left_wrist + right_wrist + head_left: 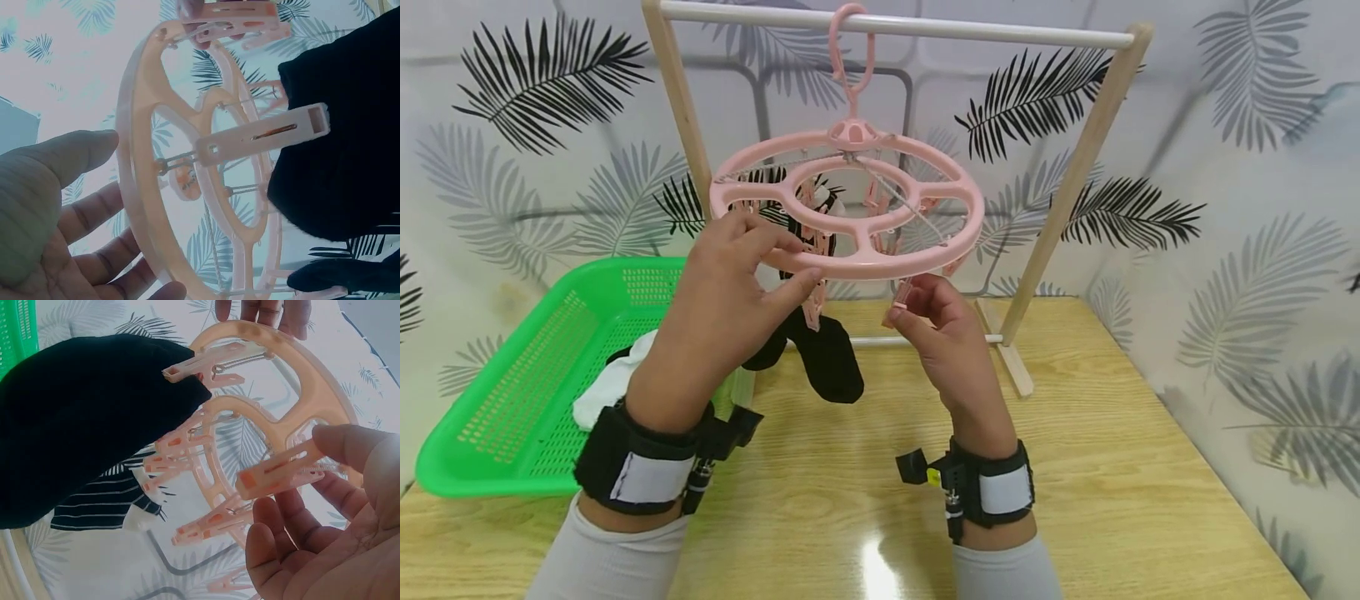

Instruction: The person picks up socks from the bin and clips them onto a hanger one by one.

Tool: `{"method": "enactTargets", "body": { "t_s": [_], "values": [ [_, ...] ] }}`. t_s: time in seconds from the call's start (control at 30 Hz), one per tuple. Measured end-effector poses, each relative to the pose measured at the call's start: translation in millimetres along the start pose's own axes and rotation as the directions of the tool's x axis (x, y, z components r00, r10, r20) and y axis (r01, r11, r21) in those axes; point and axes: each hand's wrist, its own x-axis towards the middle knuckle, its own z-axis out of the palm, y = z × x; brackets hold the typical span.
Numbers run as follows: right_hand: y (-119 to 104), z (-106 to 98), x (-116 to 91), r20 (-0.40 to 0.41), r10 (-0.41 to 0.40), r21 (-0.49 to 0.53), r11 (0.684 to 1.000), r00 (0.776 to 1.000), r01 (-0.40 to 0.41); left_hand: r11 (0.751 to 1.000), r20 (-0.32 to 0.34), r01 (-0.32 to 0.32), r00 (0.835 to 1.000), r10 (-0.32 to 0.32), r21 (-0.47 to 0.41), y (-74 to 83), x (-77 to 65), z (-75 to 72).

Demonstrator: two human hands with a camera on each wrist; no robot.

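I had L hand (722,279) holding the ring (880,267), prob to steady it, w/ R hand (953,342) pinching an empty peg (265,475)

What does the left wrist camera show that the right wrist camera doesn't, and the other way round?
Left wrist only: the palm of the left hand at the ring's rim.

Right wrist only: the palm side of the right hand, a black-and-white striped cloth and a corner of the green basket.

Both: the pink ring, the pink clip pinched by the right hand, and black cloth.
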Motion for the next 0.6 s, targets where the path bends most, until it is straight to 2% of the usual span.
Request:
{"method": "enactTargets", "body": {
  "t_s": [0.2, 0.37, 0.6],
  "values": [
    [1, 1, -1, 0.050, -0.020, 0.088, 0.996, 0.999, 0.016, 0.999, 0.008, 0.052, 0.999, -0.052, 0.017, -3.2, -1.1, -0.4],
    [1, 1, -1, 0.090, -0.054, 0.137, 0.990, 0.994, 0.042, 0.999, 0.010, 0.038, 0.999, -0.038, 0.005, -6.8, -0.7, -0.1],
    [-1, 4, -1, 0.045, 0.008, 0.127, 0.992, 0.999, -0.013, 1.000, 0.027, 0.020, 0.999, -0.019, -0.007, -11.2, 0.9, -1.7]
  ]
}}
